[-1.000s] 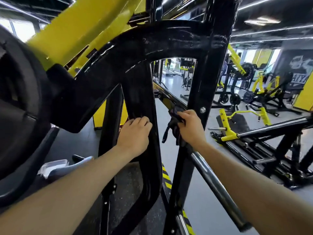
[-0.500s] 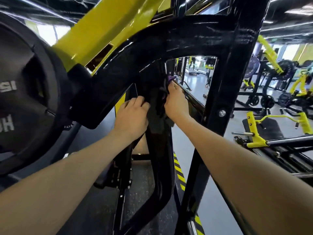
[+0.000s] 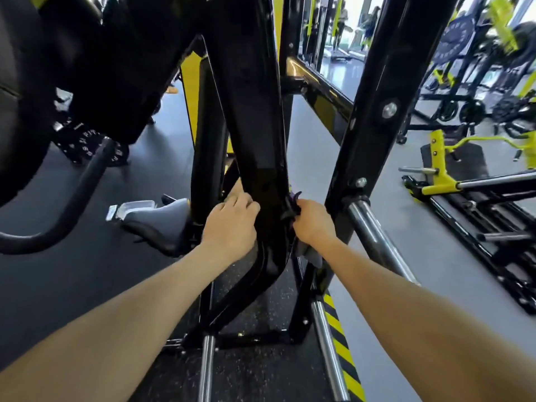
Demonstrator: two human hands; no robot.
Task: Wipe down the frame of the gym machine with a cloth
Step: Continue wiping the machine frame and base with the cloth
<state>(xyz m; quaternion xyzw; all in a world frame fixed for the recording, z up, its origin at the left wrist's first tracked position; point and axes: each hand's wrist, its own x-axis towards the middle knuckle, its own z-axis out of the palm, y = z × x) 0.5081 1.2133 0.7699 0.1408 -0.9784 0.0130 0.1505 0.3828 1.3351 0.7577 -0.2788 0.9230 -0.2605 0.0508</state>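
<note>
right hand [image 3: 311, 220]: fingers curled round a dark cloth [image 3: 291, 206], pressed to the right edge of the black frame bar [image 3: 255, 158]
left hand [image 3: 230, 224]: gripping the bar's left edge, level with the other one
just right: black upright [image 3: 374, 111], chrome rail [image 3: 374, 239]
floor: yellow-black hazard stripe [image 3: 338, 332]

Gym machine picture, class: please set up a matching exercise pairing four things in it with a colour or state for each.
Things:
1. cloth
2. left hand
3. floor tape
4. frame bar

Descriptions:
A. yellow and black stripes
B. glossy black
C. bunched in the right hand against the frame
D. grips the bar's left edge

Pairs: 1-C, 2-D, 3-A, 4-B
</note>
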